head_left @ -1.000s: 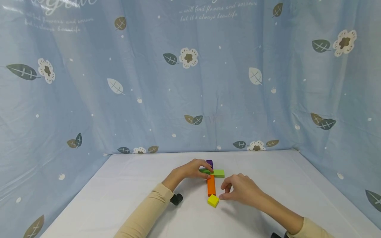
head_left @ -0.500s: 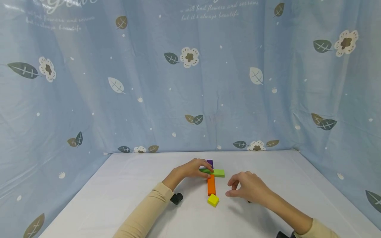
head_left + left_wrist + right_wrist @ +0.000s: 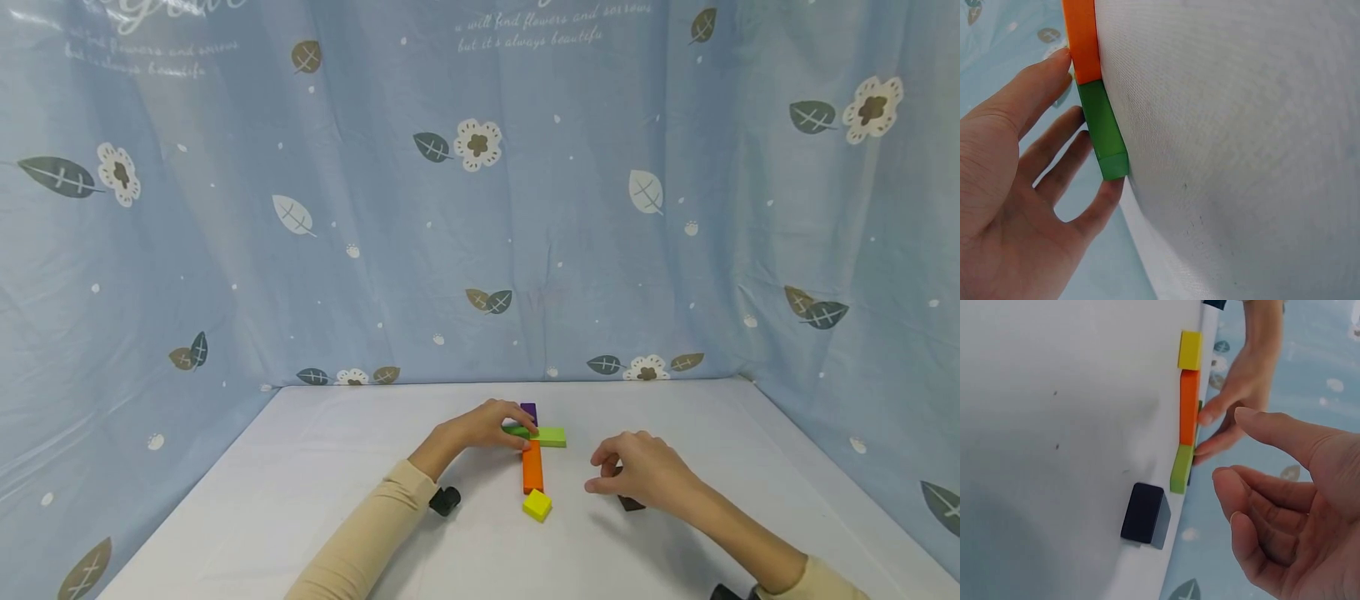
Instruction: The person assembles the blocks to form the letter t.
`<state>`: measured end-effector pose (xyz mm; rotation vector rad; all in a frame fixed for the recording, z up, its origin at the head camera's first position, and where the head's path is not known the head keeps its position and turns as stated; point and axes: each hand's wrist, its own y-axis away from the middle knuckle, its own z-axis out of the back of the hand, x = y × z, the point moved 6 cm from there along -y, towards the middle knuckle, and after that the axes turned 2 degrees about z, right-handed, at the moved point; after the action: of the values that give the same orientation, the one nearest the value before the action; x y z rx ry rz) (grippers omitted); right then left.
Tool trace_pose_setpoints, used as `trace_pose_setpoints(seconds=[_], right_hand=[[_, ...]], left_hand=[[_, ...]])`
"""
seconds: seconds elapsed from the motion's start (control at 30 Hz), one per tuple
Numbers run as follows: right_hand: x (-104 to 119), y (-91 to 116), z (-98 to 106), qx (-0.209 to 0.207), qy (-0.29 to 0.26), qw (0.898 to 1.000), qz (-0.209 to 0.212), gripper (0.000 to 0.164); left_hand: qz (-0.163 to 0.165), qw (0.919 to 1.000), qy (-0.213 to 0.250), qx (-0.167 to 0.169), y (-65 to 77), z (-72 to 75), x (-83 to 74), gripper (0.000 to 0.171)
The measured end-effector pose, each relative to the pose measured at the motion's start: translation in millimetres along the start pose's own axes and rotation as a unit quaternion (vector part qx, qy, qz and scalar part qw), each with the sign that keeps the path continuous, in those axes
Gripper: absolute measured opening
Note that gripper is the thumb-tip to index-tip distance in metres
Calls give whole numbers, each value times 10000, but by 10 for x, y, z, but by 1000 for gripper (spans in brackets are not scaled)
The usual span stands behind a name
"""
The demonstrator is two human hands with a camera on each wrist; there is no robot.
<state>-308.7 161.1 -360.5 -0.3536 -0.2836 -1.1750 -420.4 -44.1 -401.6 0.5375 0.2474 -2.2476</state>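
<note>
Wooden-looking blocks lie in a cross-like layout: a purple block, a dark green block, a light green block and an orange block. A yellow block sits turned at an angle by the orange one's near end. My left hand rests at the cross, its thumb touching the orange block and its spread fingers at the dark green one. My right hand hovers with loosely bent fingers and holds nothing. A dark block lies beneath it, partly hidden by it in the head view.
The blocks lie on a white-covered table. A blue patterned curtain hangs at the back and both sides. A black wrist device is under the left wrist.
My right hand has moved right, away from the yellow block, and the dark block has come into sight beneath it. The left hand and the coloured blocks stay in place.
</note>
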Motion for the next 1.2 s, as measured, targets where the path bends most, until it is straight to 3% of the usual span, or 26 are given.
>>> trace_pose_setpoints(seconds=[0.77, 1.2], right_hand=[[-225, 43, 138, 33, 264, 9996, -29, 38], [-381, 82, 98, 156, 220, 9991, -324, 42]], left_hand=[[41, 10000, 66, -24, 2, -18, 24, 27], [20, 10000, 51, -13, -4, 3, 14, 27]])
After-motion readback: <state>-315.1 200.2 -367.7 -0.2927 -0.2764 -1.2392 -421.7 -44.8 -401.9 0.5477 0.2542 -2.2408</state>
